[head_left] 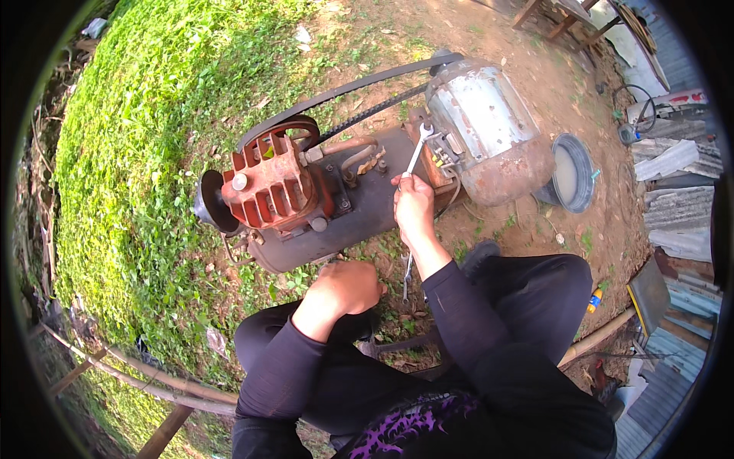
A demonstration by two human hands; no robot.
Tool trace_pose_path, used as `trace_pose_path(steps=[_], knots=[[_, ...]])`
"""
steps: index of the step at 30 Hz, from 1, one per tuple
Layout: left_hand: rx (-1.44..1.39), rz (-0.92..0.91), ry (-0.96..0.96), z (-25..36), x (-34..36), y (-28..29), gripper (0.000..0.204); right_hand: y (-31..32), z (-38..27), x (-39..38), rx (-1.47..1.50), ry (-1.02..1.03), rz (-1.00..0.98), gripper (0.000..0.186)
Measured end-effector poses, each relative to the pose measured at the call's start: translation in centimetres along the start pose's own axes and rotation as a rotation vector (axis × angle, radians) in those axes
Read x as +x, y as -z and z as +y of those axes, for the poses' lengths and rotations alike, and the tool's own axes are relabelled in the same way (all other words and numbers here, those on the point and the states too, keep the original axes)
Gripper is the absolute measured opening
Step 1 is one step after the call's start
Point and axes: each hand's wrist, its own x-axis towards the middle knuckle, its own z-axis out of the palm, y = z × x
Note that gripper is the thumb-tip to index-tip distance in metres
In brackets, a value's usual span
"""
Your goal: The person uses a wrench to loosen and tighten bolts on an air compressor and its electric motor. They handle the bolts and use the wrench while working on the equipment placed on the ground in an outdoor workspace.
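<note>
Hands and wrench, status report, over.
Right hand holds wrench; left hand curled near tank, palm hidden. Its head beside motor: wrench. Cable close.

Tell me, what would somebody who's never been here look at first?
Probably the chunky red finned pump, left of the middle, on a long dark tank. Next, a black belt stretches from its wheel up to the silver, rusty motor on the right. Between them, near the motor, a shiny wrench sticks up from the person's right grip.
</note>
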Motion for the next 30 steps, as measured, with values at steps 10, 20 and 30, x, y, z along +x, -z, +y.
trace_pose_path(steps=[10,20,30], knots=[[-0.138,0.175,-0.121,-1.7,-1.3,-1.6,0.037,4.4,-1.7,0.4,0.030,-0.114,-0.034,0.028],[-0.458,1.754,-0.039,-6.6,-10.4,9.8,0.025,6.3,0.9,1.6,-0.162,0.184,0.215,0.031],[-1.115,1.080,-0.242,-10.9,-7.8,11.3,0.035,-0.5,-2.4,-0.4,0.121,-0.078,-0.021,0.038]])
